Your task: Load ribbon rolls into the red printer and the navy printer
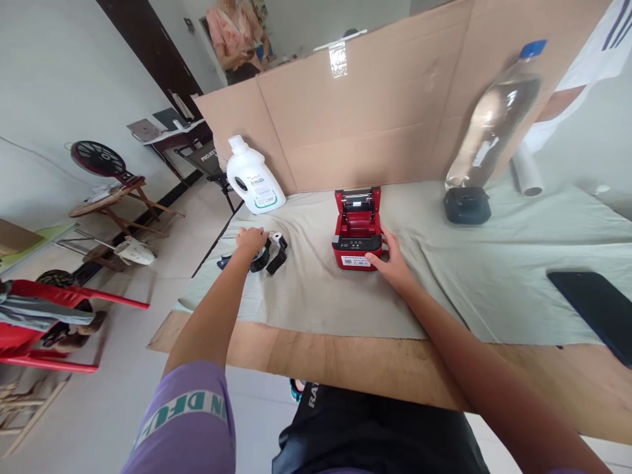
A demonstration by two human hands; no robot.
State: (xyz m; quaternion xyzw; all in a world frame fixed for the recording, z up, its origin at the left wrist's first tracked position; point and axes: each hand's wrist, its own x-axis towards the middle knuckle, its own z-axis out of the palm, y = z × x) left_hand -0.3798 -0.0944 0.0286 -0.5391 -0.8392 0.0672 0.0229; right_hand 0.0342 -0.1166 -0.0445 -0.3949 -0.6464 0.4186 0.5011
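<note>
Two hands point(251, 240), red printer point(358, 230), barcode label point(355, 261)

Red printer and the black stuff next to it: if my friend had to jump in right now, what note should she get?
Left hand: resting on the black roll holder, fingers over it; whether it grips is unclear.
Right hand: steadying the right front corner of the small red printer, not lifting it.
Things: the printer sits mid-table on the pale cloth with its lid flipped up. A black clip-like piece lies just right of the holder.
Done: lid is open.
Left: the paper bay looks empty from here, so nothing seems loaded yet; lid not closed.
Nearby: white detergent bottle, clear water bottle, black phone.
</note>
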